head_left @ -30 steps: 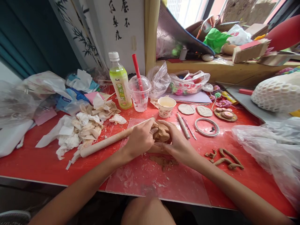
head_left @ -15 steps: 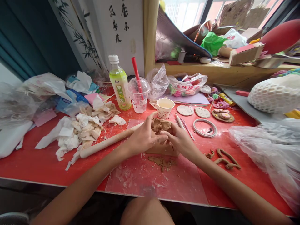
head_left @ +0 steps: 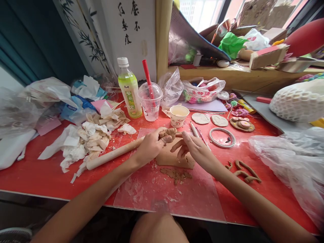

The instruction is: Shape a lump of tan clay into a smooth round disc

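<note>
Sticking out of L grip [head_left: 151,145] twd R grip [head_left: 198,148] is clay lump [head_left: 172,132].

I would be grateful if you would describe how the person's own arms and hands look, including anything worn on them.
The left forearm and right forearm are bare, with no sleeves in view. The left hand and right hand are ungloved, and neither wrist shows a watch or bracelet. Some fingers are partly hidden, so rings cannot be ruled out.

Table [head_left: 37,172] was bright red, straw [head_left: 147,72] too, clay lump [head_left: 172,132] plain brown, rolling pin [head_left: 113,155] kinda beige, and the foam sleeve [head_left: 298,101] was white honeycomb mesh.
</note>
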A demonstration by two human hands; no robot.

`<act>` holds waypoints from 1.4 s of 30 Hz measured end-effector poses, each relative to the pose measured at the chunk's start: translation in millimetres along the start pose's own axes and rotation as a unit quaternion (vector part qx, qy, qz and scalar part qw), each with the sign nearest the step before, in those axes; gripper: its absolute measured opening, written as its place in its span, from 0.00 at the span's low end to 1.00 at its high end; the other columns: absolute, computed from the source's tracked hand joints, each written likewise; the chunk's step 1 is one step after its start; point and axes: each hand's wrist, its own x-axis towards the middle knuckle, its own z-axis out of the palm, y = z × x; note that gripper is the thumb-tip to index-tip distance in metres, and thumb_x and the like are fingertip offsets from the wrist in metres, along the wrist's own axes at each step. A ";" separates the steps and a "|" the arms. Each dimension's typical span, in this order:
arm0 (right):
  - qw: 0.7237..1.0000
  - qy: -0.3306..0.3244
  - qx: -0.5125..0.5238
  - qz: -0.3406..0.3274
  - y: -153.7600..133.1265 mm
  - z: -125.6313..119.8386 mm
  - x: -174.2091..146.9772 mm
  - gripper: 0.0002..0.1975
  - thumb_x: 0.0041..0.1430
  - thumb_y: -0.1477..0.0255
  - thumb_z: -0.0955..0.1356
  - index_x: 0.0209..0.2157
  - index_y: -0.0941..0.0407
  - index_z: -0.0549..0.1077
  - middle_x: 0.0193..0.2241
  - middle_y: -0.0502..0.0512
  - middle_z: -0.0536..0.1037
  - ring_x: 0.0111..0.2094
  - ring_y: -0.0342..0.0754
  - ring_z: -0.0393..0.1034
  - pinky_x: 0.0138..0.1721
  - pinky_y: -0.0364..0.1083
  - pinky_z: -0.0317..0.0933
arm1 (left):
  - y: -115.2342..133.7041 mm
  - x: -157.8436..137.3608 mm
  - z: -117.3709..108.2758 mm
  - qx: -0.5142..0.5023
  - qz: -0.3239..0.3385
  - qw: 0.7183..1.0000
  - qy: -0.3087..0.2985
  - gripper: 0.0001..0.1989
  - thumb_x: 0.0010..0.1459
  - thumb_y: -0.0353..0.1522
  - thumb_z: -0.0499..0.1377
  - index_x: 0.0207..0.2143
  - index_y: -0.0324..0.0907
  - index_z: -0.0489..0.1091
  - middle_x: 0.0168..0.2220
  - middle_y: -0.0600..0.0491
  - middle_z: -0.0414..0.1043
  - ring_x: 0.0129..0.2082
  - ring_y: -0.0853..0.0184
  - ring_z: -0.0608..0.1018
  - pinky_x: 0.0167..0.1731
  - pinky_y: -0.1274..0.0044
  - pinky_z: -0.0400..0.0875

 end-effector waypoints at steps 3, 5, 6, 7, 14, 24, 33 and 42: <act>0.999 0.029 -0.032 -0.013 0.5 -1.7 -0.2 0.29 0.62 0.51 0.54 0.51 0.59 0.65 0.34 0.58 0.76 0.21 0.41 0.68 0.25 0.43 0.62 | -6.4 3.5 -1.3 -0.044 -0.012 0.999 0.013 0.11 0.59 0.38 0.53 0.35 0.38 0.68 0.31 0.53 0.70 0.29 0.71 0.69 0.30 0.78 0.64; 0.997 0.044 -0.064 -0.027 -0.3 -2.6 0.4 0.28 0.63 0.52 0.54 0.53 0.57 0.64 0.36 0.58 0.76 0.23 0.41 0.68 0.27 0.44 0.63 | -8.9 5.1 -1.8 -0.078 -0.029 0.996 0.026 0.13 0.58 0.40 0.54 0.32 0.37 0.68 0.28 0.54 0.68 0.26 0.73 0.67 0.26 0.79 0.61; 0.995 0.046 -0.081 -0.033 -0.5 -2.7 0.8 0.27 0.63 0.53 0.54 0.54 0.56 0.63 0.38 0.58 0.75 0.25 0.42 0.69 0.27 0.44 0.64 | -9.3 5.6 -1.9 -0.093 -0.041 0.994 0.032 0.15 0.57 0.41 0.55 0.30 0.37 0.68 0.26 0.54 0.68 0.24 0.73 0.66 0.24 0.80 0.60; 0.994 0.043 -0.095 -0.039 -0.3 -2.5 1.3 0.27 0.63 0.54 0.55 0.55 0.56 0.61 0.41 0.59 0.74 0.27 0.43 0.70 0.27 0.44 0.64 | -9.1 5.9 -1.6 -0.105 -0.053 0.992 0.036 0.16 0.56 0.43 0.55 0.30 0.37 0.68 0.25 0.54 0.67 0.23 0.74 0.65 0.22 0.80 0.58; 0.965 0.041 -0.217 -0.139 14.0 2.2 4.1 0.35 0.54 0.61 0.68 0.60 0.55 0.54 0.56 0.62 0.64 0.53 0.55 0.63 0.46 0.52 0.64 | 0.0 4.4 6.6 -0.084 -0.083 0.992 -0.051 0.21 0.55 0.48 0.55 0.34 0.38 0.70 0.34 0.51 0.72 0.33 0.68 0.72 0.34 0.78 0.66; 0.930 0.104 -0.307 -0.173 3.5 0.6 0.8 0.11 0.58 0.70 0.65 0.42 0.59 0.68 0.37 0.60 0.76 0.39 0.51 0.70 0.37 0.48 0.63 | 1.3 3.3 1.0 -0.077 -0.060 0.986 -0.135 0.32 0.50 0.53 0.57 0.48 0.39 0.64 0.35 0.51 0.70 0.27 0.72 0.69 0.22 0.83 0.61; 0.920 0.114 -0.329 -0.181 7.2 1.2 1.6 0.06 0.60 0.73 0.61 0.37 0.58 0.67 0.33 0.58 0.77 0.36 0.49 0.70 0.34 0.45 0.59 | -5.6 0.6 7.6 -0.038 -0.061 0.995 -0.071 0.12 0.55 0.39 0.57 0.28 0.39 0.65 0.24 0.58 0.63 0.18 0.76 0.68 0.19 0.81 0.65; 0.966 0.117 -0.206 -0.104 12.7 -4.3 7.1 0.18 0.64 0.60 0.55 0.25 0.55 0.62 0.23 0.53 0.72 0.26 0.46 0.68 0.30 0.46 0.61 | -1.6 0.5 12.9 -0.058 -0.066 0.995 -0.041 0.14 0.58 0.40 0.53 0.25 0.40 0.60 0.19 0.59 0.61 0.17 0.76 0.65 0.19 0.81 0.61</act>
